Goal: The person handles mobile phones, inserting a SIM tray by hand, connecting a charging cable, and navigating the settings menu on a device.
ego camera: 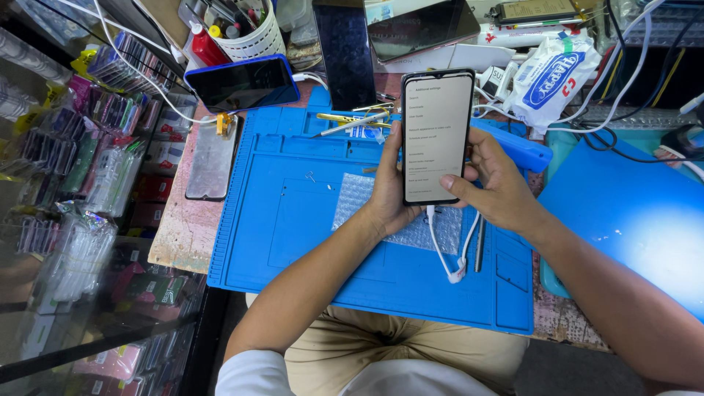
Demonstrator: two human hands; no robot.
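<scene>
Nearest the camera are the person's lap and forearms, reaching up over the blue silicone mat (293,242) that covers much of the worktop (183,227). The left hand (385,194) cups the lit smartphone (437,136) from behind and along its left edge, fingers closed around the body. The right hand (499,187) steadies the right edge, its thumb (451,183) resting on the lower part of the screen, the other fingers wrapped behind. The phone stands upright above the mat, with a white cable (447,253) hanging from its bottom port down to the mat, over a sheet of bubble wrap (356,198).

The screen shows a list of menu lines (a settings page, by the look of it), so the step in hand seems to be scrolling or picking an entry; the thumb would need a light, accurate touch while the left hand keeps the phone steady.

Farther off lie tweezers (352,121), a dark phone (242,83) in a blue case, and a white basket of tools (253,37).
</scene>
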